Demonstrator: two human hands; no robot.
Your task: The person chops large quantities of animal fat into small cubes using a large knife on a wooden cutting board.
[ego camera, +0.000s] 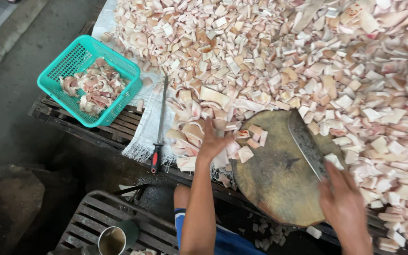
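A round wooden chopping block [275,174] lies at the near edge of a huge heap of cut pale pink meat pieces [284,56]. My left hand [212,140] reaches into larger uncut strips at the block's left rim, fingers spread over them. My right hand [343,203] grips the handle of a broad cleaver [306,141], whose blade rests across the block's right side. A few cut pieces [251,139] lie on the block's upper left.
A teal plastic basket [62,66] holding meat strips stands at the left on dark wooden slats. A sharpening steel with a red-and-black handle [159,127] lies on white cloth beside the heap. A metal cup [112,241] stands on a slatted stool below.
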